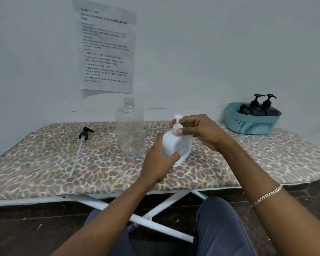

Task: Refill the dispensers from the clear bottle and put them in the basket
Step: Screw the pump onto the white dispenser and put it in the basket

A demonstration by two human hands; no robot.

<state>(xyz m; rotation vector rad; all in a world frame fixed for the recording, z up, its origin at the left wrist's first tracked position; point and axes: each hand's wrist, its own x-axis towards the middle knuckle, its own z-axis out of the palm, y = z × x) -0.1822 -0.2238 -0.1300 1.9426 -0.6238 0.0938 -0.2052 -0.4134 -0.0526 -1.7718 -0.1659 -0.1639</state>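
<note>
- Middle of the board, toward the front edge: white dispenser (175,145), upright, pump on top; cannot tell whether resting on the cover or held just clear of it.
- Left hand (159,163): fingers and thumb curled round the lower body, steadying.
- Right hand (199,132): thumb and fingertips pinched together on the pump collar at the neck.
- Just left of the dispenser: clear bottle (130,130), uncapped, standing, nearly empty by the look of it.
- Back right corner: blue basket (251,124), two black dispensers (255,108) already inside.
- Left part of the board: loose black pump (84,135) with its long tube, lying flat.
- Step in hand, probably: twisting the white pump at the collar; tightening or loosening not readable.
- Next, if closed and filled: carry rightward into the basket beside the black pair, kept upright.
</note>
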